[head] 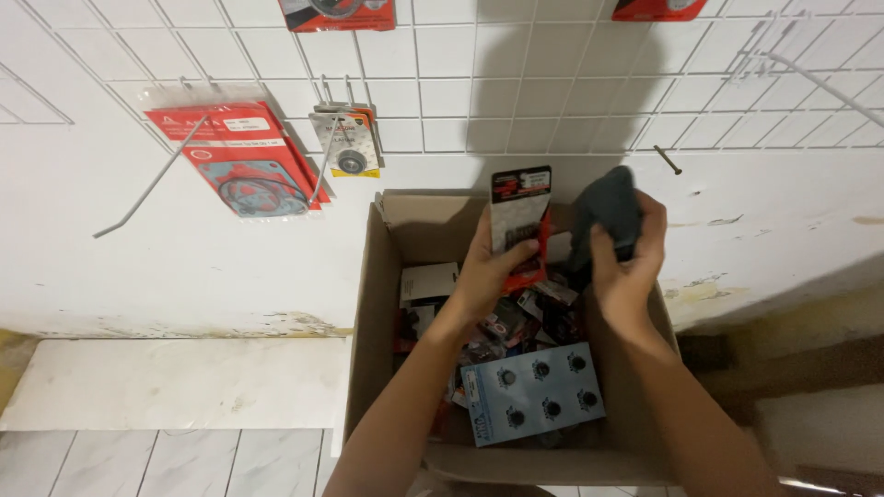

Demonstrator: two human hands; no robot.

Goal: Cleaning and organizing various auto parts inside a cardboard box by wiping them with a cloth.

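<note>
A white wall (138, 276) fills most of the view, scuffed and stained along its foot, with a white wire grid (552, 83) fixed over its upper part; below lie a pale slab (175, 382) and grey-white floor tiles (166, 460); on the grid hang a red gasket pack (244, 161), a small bearing pack (348, 140) on a hook, and the lower edges of two more red packs at the top; a bent wire hook (147, 189) juts out to the left and a nail (668, 160) sticks from the wall to the right; an open cardboard box (373, 322) stands against the wall, its flaps up, crowded with small packaged parts in a loose heap; a blue card (534, 394) bearing six dark round parts lies on top near the front, and a white carton (429, 282) leans at the back left; above the box the left hand (488, 271) holds a narrow black-and-red packet (519, 207) upright, thumb across its front and fingers curled behind, clamped on it; just beside it the right hand (631, 267) grips a dark cloth (608, 207), fingers closed round its bunched top; the two hands are near each other but apart.
</note>
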